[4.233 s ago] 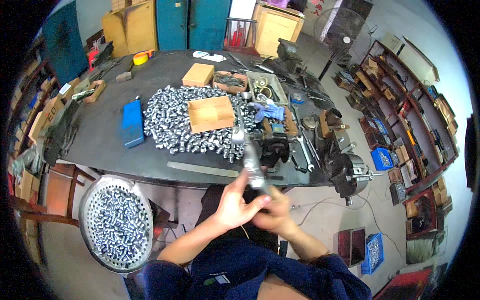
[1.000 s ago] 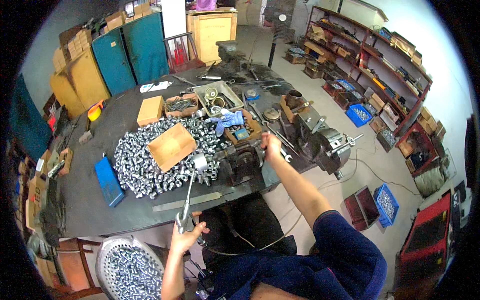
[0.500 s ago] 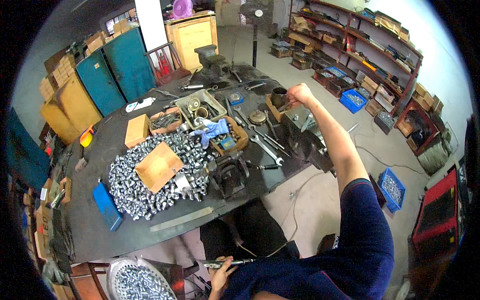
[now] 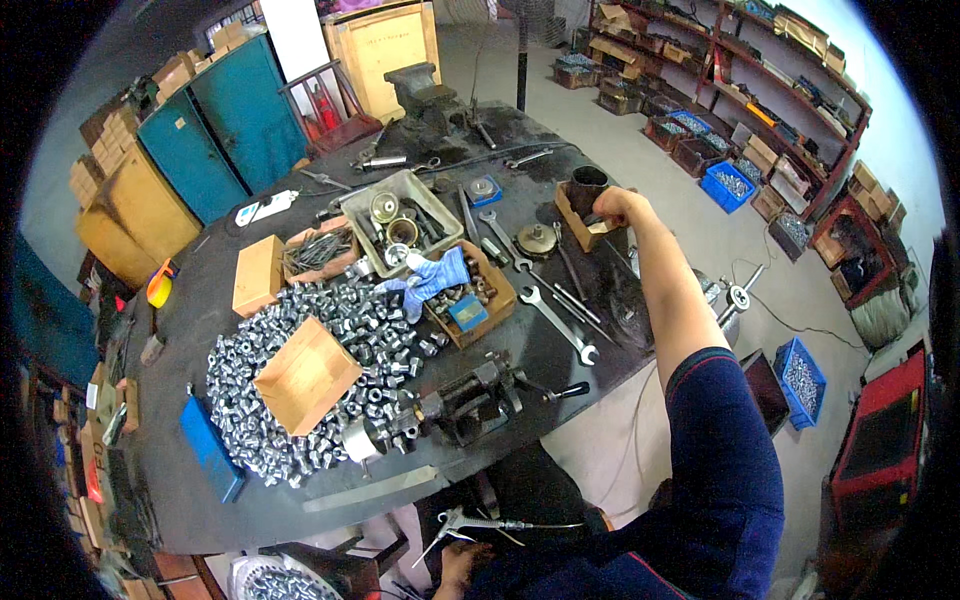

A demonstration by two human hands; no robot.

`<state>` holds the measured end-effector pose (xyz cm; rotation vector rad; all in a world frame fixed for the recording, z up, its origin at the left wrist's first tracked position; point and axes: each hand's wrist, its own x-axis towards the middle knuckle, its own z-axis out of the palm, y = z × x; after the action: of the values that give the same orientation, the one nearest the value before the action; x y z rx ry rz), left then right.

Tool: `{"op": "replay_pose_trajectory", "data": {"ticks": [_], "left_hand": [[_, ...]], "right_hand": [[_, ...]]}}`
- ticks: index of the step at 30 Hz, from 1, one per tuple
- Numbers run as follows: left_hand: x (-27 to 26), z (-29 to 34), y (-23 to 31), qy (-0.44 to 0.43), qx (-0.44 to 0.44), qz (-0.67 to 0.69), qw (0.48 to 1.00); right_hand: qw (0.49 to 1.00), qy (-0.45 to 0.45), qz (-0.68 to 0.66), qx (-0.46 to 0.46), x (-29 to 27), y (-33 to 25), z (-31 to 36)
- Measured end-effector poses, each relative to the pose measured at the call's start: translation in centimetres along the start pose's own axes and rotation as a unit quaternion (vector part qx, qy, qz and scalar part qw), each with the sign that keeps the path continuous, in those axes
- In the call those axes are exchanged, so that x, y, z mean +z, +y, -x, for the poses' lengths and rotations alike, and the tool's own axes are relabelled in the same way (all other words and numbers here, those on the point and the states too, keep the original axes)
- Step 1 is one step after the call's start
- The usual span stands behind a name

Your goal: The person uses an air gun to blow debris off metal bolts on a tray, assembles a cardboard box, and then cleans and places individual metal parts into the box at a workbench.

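At the lower edge my left hand [image 4: 460, 566] is closed at a silver air blow gun [image 4: 456, 522], its thin nozzle pointing down and left; the grip is partly hidden. My right arm reaches out to the far right of the bench. There my right hand [image 4: 622, 204], fingers curled, is at a small open cardboard box [image 4: 578, 222] beside a dark round cup [image 4: 588, 182]. What those fingers hold is hidden. Below the left part of the bench, a white perforated basin [image 4: 245, 580] holds small metal parts.
Shiny metal fittings [image 4: 270, 420] are heaped on the bench, with an empty carton [image 4: 308, 378] on top. A clamp-like fixture [image 4: 468, 405] stands by the front edge. An open-end wrench [image 4: 560, 326], a grey tray [image 4: 446, 222] and blue gloves [image 4: 436, 275] lie farther back.
My right hand has come lower and nearer against the small box. My left hand has shifted down, and the blow gun's nozzle has swung down-left. The head view has also shifted.
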<state>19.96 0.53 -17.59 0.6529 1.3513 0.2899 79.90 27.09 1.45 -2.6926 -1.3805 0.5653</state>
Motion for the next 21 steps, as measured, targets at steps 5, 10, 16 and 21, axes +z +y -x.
{"op": "replay_pose_trajectory", "data": {"ticks": [5,10,16,21], "left_hand": [[0.9,0.4,2.8,-0.002,-0.005,-0.086,0.996],[-1.6,-2.3,-0.7,-0.024,0.003,-0.085,0.996],[-2.9,-3.4,-2.5,-0.080,0.023,-0.068,0.994],[-2.5,0.9,-0.1,-0.044,0.052,-0.012,0.998]], "right_hand": [[0.987,-0.021,-0.151,0.057,-0.5,0.7,-1.6],[0.958,-0.052,-0.262,0.103,0.6,2.4,-3.8],[0.892,-0.035,-0.439,0.099,2.0,4.1,-5.9],[0.880,0.008,-0.472,0.055,1.1,3.7,-4.7]]}}
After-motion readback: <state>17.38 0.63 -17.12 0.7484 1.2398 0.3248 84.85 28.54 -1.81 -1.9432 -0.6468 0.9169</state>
